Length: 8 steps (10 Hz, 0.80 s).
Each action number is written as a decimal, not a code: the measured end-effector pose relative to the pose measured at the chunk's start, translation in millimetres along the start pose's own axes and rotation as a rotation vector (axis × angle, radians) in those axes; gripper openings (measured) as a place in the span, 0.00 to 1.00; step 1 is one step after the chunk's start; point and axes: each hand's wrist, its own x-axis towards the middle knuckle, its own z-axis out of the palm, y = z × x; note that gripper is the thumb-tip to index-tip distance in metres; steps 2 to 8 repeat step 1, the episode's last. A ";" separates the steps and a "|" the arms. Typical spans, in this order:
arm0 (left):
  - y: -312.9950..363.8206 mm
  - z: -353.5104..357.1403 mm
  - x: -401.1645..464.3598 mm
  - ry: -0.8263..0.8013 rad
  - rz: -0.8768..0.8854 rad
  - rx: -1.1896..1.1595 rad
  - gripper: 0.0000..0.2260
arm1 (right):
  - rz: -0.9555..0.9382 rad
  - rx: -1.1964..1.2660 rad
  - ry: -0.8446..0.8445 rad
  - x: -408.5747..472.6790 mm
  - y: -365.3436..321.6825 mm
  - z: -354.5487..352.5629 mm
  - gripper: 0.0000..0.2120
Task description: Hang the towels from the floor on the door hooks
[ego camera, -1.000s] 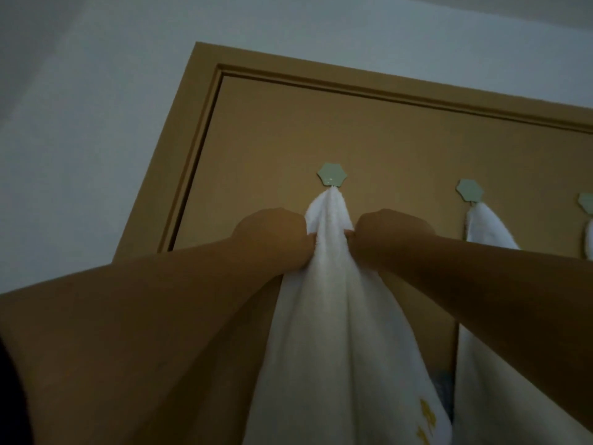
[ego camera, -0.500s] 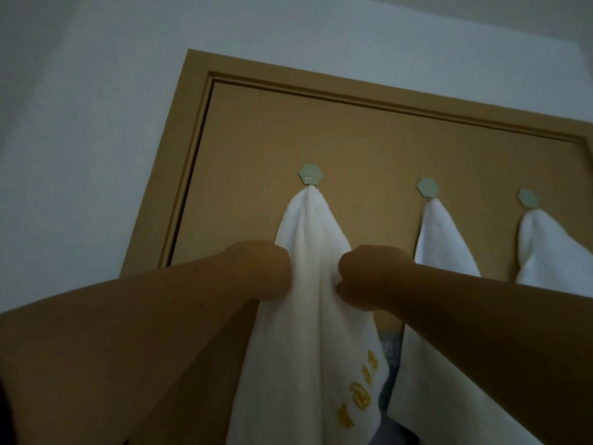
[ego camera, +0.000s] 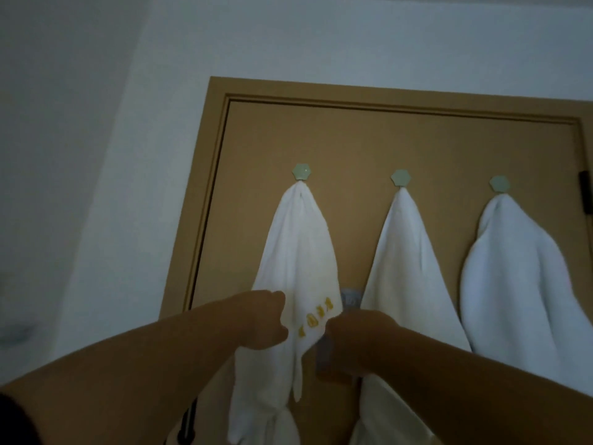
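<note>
Hanging on the door (ego camera: pixel 369 149): three white towels, one per hook, three pale green hexagonal hooks in a row across the upper panel. Left hook (ego camera: pixel 302 172), middle hook (ego camera: pixel 400 178), right hook (ego camera: pixel 499 183). Each towel is gathered to a point at its hook and widens downward, long axis vertical, narrow end up.

Left towel (ego camera: pixel 298 252) carries yellow embroidery (ego camera: pixel 316 319) low on its front, running diagonally up to the right. Its lower part splits into a pointed corner tip and a longer tail that runs off the bottom edge. Middle towel (ego camera: pixel 404 261) is plain, slightly cream, falls straight and passes behind the right forearm. Right towel (ego camera: pixel 519 277) is plain, fuller and rounder, bulging to the right, and reaches the frame's right edge.

Two bare hands, both raised at the lower part of the left towel. Left hand (ego camera: pixel 266 319) is curled against the towel's left edge, fingers bent around the cloth, gripping it. Right hand (ego camera: pixel 356 332) is curled into a fist at the towel's right edge beside the embroidery; fingers face away, so cannot tell whether it pinches the cloth or only touches it.

One brown door frame (ego camera: pixel 205 220), white wall (ego camera: pixel 96 155) to its left. A dark hinge (ego camera: pixel 588 192) on the door's right edge. A small bluish item (ego camera: pixel 351 298) shows between the left and middle towels, too blurred to identify. Dim lighting throughout.
</note>
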 end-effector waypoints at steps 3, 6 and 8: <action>9.9 12.8 -35.0 -0.090 0.010 -0.001 0.26 | -0.009 0.034 -0.057 -29.8 -10.7 11.0 0.15; 9.9 12.8 -35.0 -0.090 0.010 -0.001 0.26 | -0.009 0.034 -0.057 -29.8 -10.7 11.0 0.15; 9.9 12.8 -35.0 -0.090 0.010 -0.001 0.26 | -0.009 0.034 -0.057 -29.8 -10.7 11.0 0.15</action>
